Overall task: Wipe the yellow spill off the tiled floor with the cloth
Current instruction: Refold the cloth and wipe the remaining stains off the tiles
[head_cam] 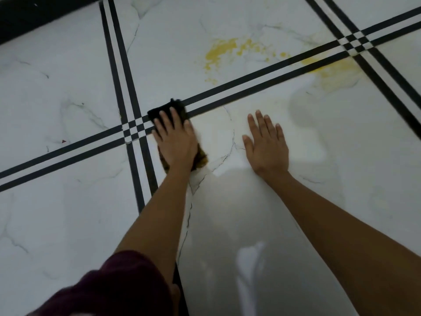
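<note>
Tiled floor (68, 99): white marble w/ black double stripes (262, 74) crossing. Yellow spill (218, 52), patchy, on far tile & over the stripe to far right, well apart from both hands. Maroon sleeve (118, 288) bottom left. Right hand (268, 147) flat on bare tile, grip wide, holds nothing. Left hand (176, 142) near it, fingers straight, grip flat, pressing dark cloth (164, 111) onto floor by stripe crossing.

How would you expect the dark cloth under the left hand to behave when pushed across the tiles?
The cloth looks soft and floppy: its edges bulge unevenly around the flat left hand, so it may bunch. The glossy tiled floor reflects light, so the cloth should probably slide easily. Its brownish near edge suggests it may smear.
</note>
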